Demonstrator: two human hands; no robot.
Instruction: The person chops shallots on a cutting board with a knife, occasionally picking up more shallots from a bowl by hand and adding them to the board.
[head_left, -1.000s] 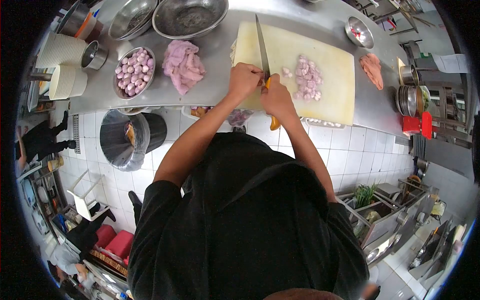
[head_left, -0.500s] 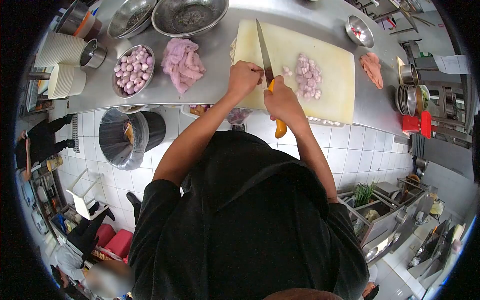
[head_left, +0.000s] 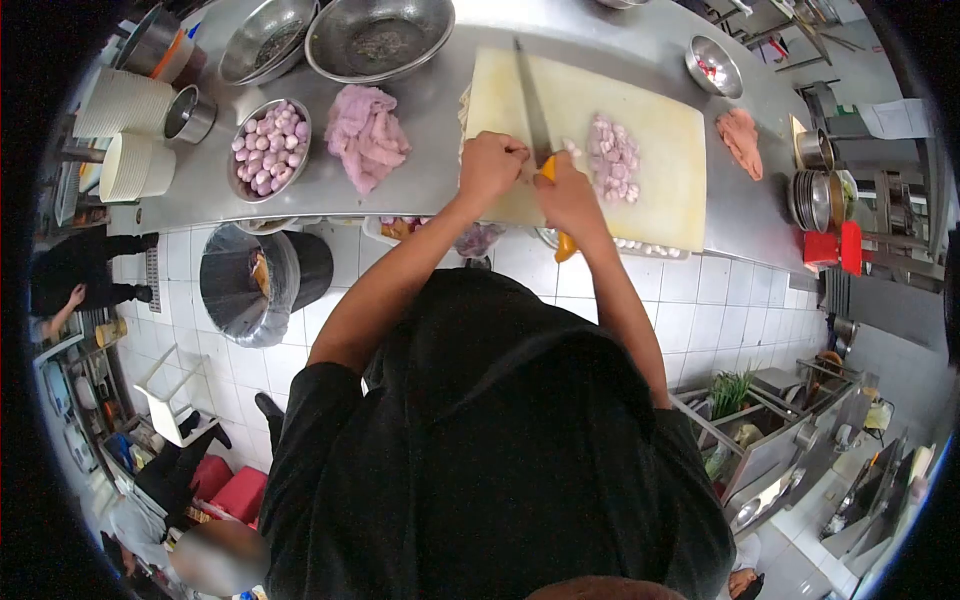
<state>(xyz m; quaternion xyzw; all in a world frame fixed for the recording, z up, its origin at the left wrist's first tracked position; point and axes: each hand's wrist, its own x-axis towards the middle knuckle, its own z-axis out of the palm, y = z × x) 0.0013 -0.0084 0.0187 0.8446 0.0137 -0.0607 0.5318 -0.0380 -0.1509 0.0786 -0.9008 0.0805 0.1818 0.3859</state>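
Note:
My right hand (head_left: 572, 200) is closed around the yellow handle of a knife (head_left: 535, 105), whose long blade points away over the left part of a pale cutting board (head_left: 660, 110). Just left of the blade, my left hand (head_left: 492, 168) has its fingers pinched together at the board's left side; whatever they hold is too small to make out. Cut shallot pieces (head_left: 613, 160) lie in a heap right of the knife, with a few small ones beside the blade. Whole peeled shallots (head_left: 270, 150) fill a metal bowl (head_left: 236, 180) further left.
A pink cloth (head_left: 365, 138) lies between bowl and board, and large metal bowls (head_left: 380, 40) stand behind. At right are a small bowl (head_left: 714, 67) and an orange cloth (head_left: 740, 142). Below the counter stands a lined bin (head_left: 245, 285). Other people are at the lower left.
The knife in my right hand has shifted slightly right and its handle has turned. My left hand stays pinched near the blade. The whole view has shifted a little.

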